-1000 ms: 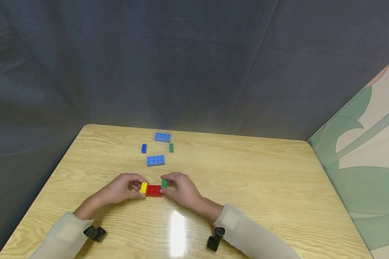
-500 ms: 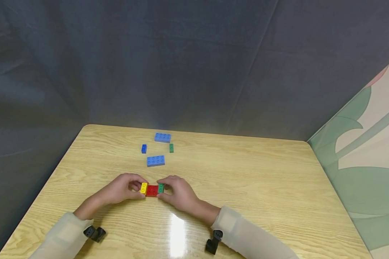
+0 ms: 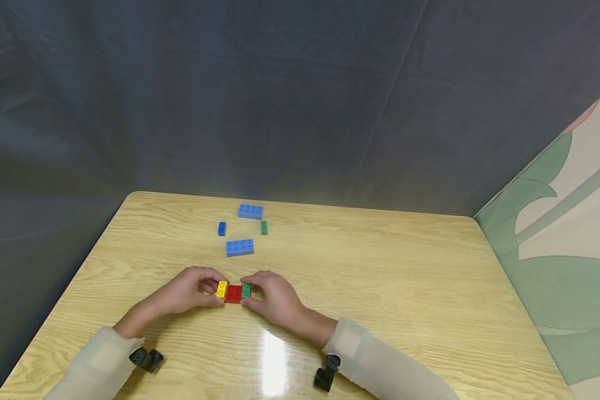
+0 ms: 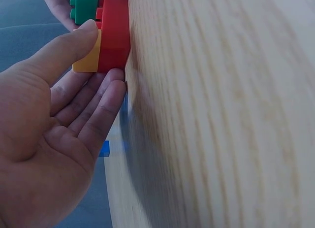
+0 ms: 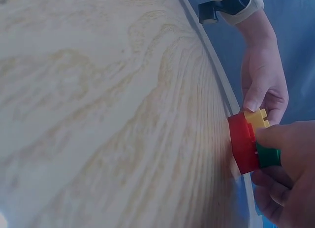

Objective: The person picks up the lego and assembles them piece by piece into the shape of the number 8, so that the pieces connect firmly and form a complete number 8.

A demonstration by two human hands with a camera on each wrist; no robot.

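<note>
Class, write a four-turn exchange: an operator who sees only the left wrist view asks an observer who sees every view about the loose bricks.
Operator: I see the left hand gripping a yellow brick on a red brick, and glimpses of blue. How many loose blue bricks are there?
Observer: Three: a nearer eight-stud blue brick, a farther eight-stud blue brick and a small blue brick.
Operator: Any loose brick of another colour?
Observer: Yes, a small green brick, right of the small blue brick in the head view.

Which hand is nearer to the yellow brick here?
Left. The left hand grips the yellow brick; the right hand holds the green brick at the opposite end of the red brick.
</note>
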